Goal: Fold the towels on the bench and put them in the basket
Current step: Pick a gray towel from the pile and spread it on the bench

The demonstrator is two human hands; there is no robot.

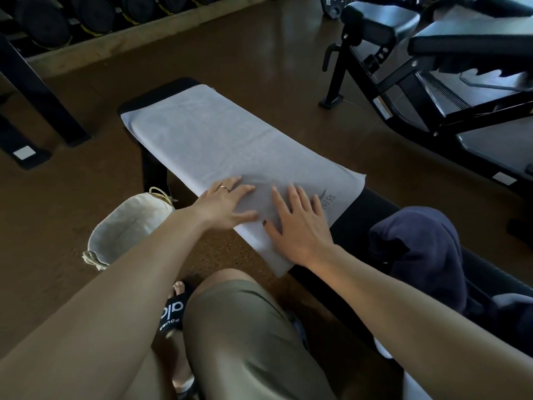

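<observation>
Bench: towel under both hands.

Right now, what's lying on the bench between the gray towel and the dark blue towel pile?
Nothing: in the head view, bare black bench padding separates the spread gray towel from the crumpled dark blue towel pile. Both hands press the gray towel only.

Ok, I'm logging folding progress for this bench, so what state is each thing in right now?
Light grey towel: spread flat along the bench, not yet folded.
Black padded bench: towel covers its far part.
Dark navy towel: crumpled in a heap on the bench.
Cream fabric basket: upright on the floor, open; no towel visible inside.
Left hand: flat on the grey towel.
Right hand: flat on the grey towel.
</observation>
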